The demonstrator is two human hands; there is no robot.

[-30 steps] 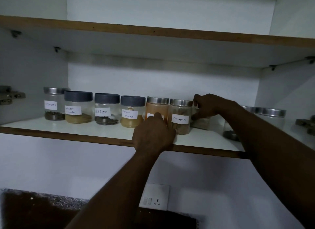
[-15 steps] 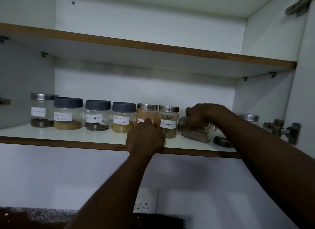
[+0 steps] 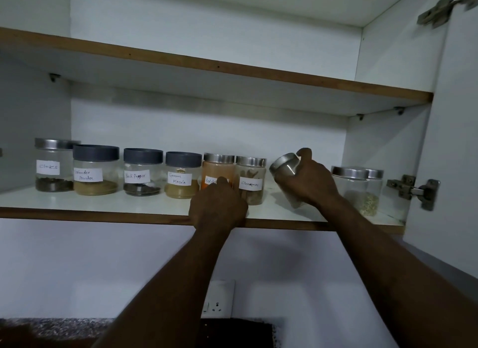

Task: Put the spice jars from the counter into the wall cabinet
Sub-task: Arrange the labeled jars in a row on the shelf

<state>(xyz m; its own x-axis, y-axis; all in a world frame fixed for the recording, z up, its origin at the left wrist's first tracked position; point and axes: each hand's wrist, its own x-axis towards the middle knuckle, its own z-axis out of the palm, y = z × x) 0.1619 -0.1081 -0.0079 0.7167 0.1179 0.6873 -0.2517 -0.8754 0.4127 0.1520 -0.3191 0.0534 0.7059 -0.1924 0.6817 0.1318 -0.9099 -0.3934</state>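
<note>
A row of labelled spice jars stands on the cabinet's lower shelf (image 3: 103, 202): cloves (image 3: 53, 165), coriander powder (image 3: 95, 169), black pepper (image 3: 142, 171), garam masala (image 3: 182, 175), red chilli (image 3: 216, 169) and cinnamon (image 3: 250, 180). My left hand (image 3: 218, 208) rests at the shelf's front edge, fingers touching the red chilli jar. My right hand (image 3: 311, 180) grips a steel-lidded jar (image 3: 284, 165), tilted to the left and lifted above the shelf, to the right of the cinnamon jar. Two more steel-lidded jars (image 3: 358, 188) stand at the far right.
An upper shelf (image 3: 232, 70) hangs above the jars. The open cabinet door with its hinge (image 3: 413, 191) is on the right. Below, a wall socket (image 3: 218, 299) sits above a dark speckled counter (image 3: 51, 328).
My right hand has lifted its jar off the shelf and tipped it leftward, moving it forward from behind the row. My left hand stays on the red chilli jar.
</note>
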